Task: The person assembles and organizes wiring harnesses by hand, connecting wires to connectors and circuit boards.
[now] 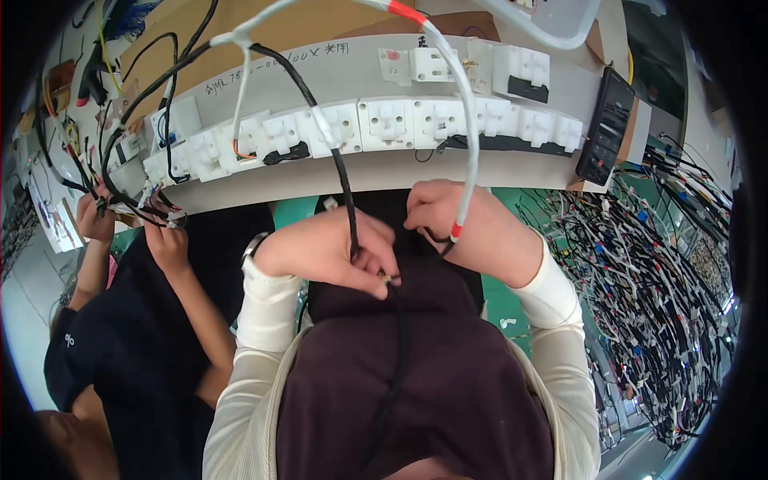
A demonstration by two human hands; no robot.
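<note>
A wire harness with black and white branches arches from the bench to my hands. My left hand (320, 250) pinches the end of its black branch (340, 172), where a small light-coloured tip shows at the fingertips. The white branch (470, 120), banded in red, comes down over my right hand (492, 234) and turns black at its end. The right fingers are curled closed, and a thin black wire runs in among them; the tip is hidden. Both hands are over my lap, in front of the bench edge. A dark strand hangs below my left hand.
A row of white plastic fixtures (384, 124) lines the bench (240, 192). A black handheld device (606, 128) lies at its right end. Many loose cables (648, 296) hang at right. On the left, a co-worker's hands (166, 244) handle wires.
</note>
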